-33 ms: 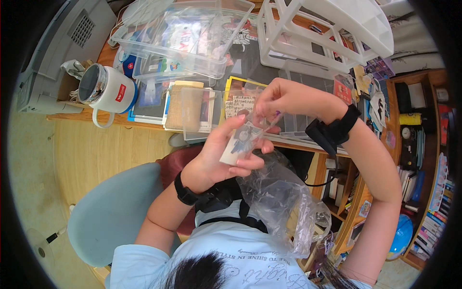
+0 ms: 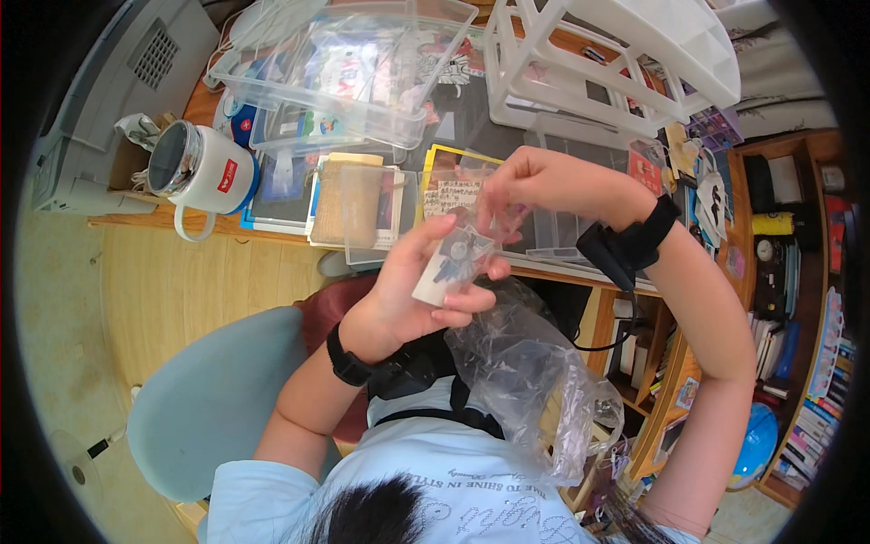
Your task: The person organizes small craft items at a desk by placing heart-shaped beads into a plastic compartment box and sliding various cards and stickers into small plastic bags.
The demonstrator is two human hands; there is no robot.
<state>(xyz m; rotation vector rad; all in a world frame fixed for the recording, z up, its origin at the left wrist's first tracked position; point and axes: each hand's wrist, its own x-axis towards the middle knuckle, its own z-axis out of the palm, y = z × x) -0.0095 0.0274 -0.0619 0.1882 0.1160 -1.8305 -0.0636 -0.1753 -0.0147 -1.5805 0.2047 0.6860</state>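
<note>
Clear packet (image 2: 450, 261) in my left hand (image 2: 396, 288), by the desk's (image 2: 462, 118) near edge.
Steady support and light fingertip work seemed best, to avoid creasing. Left thumb and fingers pinched the tilted packet; my right hand (image 2: 546, 186) arched in from the right, fingers bent together at its far end, too blurred to tell whether they gripped anything.

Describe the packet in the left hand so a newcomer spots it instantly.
Start at the cluttered desk, then the left hand by its near edge. That hand holds the small packet: pale, with a grey-blue picture, unlike the crumpled clear plastic bag below.
</note>
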